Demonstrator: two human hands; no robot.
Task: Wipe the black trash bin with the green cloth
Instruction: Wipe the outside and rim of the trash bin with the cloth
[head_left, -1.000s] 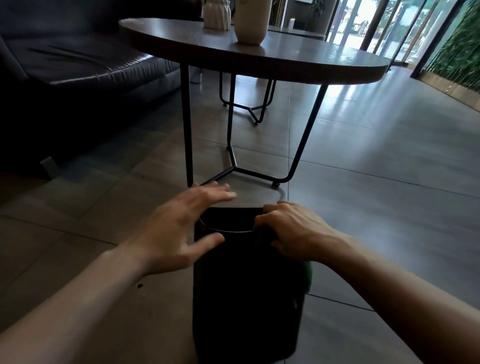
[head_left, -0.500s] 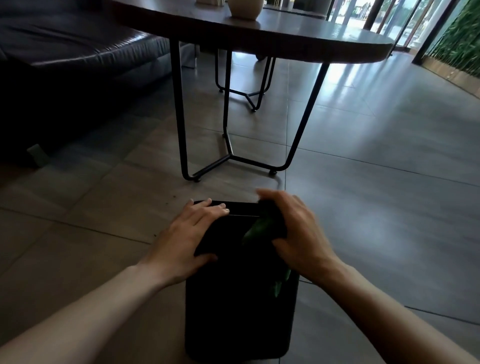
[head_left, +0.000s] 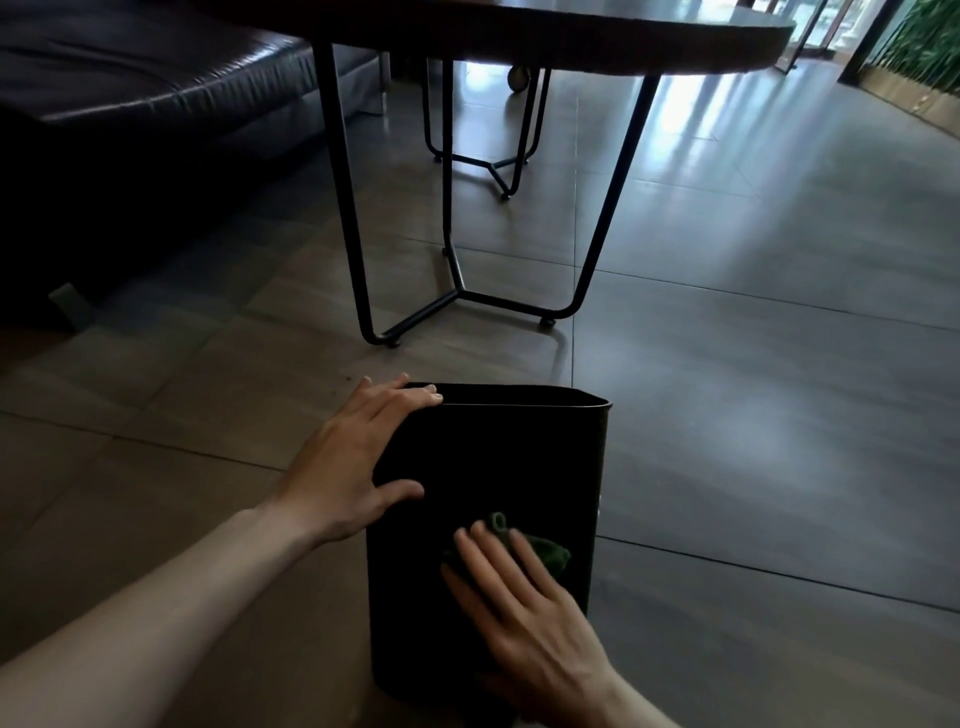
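Observation:
The black trash bin stands on the tiled floor at the bottom centre, its near wall facing me. My left hand clasps the bin's upper left corner, fingers over the rim and thumb on the near wall. Lower down, my right hand lies flat on that wall and presses the green cloth against it. Only a crumpled part of the cloth shows past my fingertips; the rest is under my palm.
A round wooden table on thin black metal legs stands just beyond the bin. A dark leather sofa fills the upper left. A second set of metal legs sits farther back. Open tiled floor stretches to the right.
My right hand has slid with the cloth from the bin's top rim down to the lower part of the near wall. The left hand has stayed at the upper left corner.

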